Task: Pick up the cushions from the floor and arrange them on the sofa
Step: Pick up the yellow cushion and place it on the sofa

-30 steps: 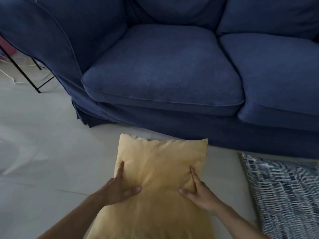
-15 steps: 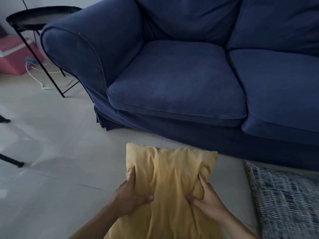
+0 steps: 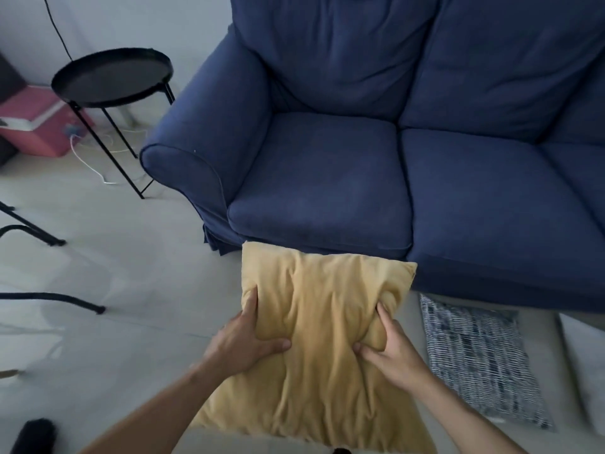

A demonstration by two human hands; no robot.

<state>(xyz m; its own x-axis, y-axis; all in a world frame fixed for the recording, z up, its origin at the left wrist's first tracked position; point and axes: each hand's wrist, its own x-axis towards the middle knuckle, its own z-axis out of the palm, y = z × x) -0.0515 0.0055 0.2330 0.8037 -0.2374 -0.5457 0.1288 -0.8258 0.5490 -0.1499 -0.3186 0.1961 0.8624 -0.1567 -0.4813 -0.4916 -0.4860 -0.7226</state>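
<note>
A yellow cushion [image 3: 322,322] is held up off the floor in front of the blue sofa [image 3: 327,178]. My left hand [image 3: 244,344] grips its left side and my right hand [image 3: 389,347] grips its right side, thumbs pressing creases into the fabric. The cushion's top edge overlaps the sofa's front edge. A blue-and-white woven cushion [image 3: 478,362] lies flat on the floor to the right, below the sofa. A pale cushion [image 3: 586,365] shows at the right edge, partly cut off.
A round black side table [image 3: 113,77] stands left of the sofa arm, with a pink box [image 3: 36,122] and a white cable [image 3: 88,162] behind it. Black furniture legs [image 3: 49,237] reach in from the left over the pale tiled floor.
Both hands have squeezed and lifted the yellow cushion up from the floor toward the sofa. The view has risen, showing more of the sofa back and the side table.
</note>
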